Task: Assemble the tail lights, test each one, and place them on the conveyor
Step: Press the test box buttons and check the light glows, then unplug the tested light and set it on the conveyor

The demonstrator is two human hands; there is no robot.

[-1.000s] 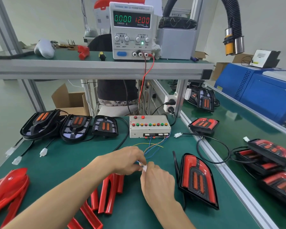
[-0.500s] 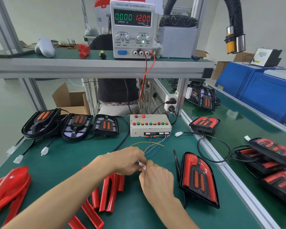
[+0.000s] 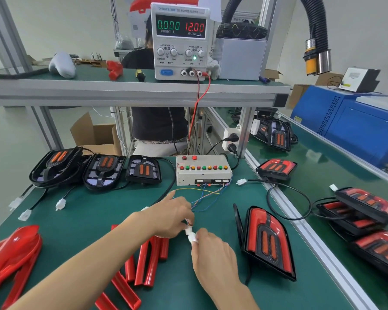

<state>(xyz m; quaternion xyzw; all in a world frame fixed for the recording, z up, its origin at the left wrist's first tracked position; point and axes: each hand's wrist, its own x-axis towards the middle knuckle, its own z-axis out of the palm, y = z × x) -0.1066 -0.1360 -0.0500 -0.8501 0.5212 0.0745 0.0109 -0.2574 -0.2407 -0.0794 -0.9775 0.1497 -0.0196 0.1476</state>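
both hands low at centre: left hand (image 3: 173, 217) pinching the wired plug, right hand (image 3: 213, 249) pinching the white connector (image 3: 191, 235), joined between fingertips. one assembled tail light (image 3: 267, 240) upright just right. beyond, one test box (image 3: 203, 171), three open housings (image 3: 99, 168) in a row, one power supply (image 3: 180, 41) reading 12.00.

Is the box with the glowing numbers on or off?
On. The power supply shows lit digits, green 0.000 and red 12.00, and a small green lamp glows between its knobs.
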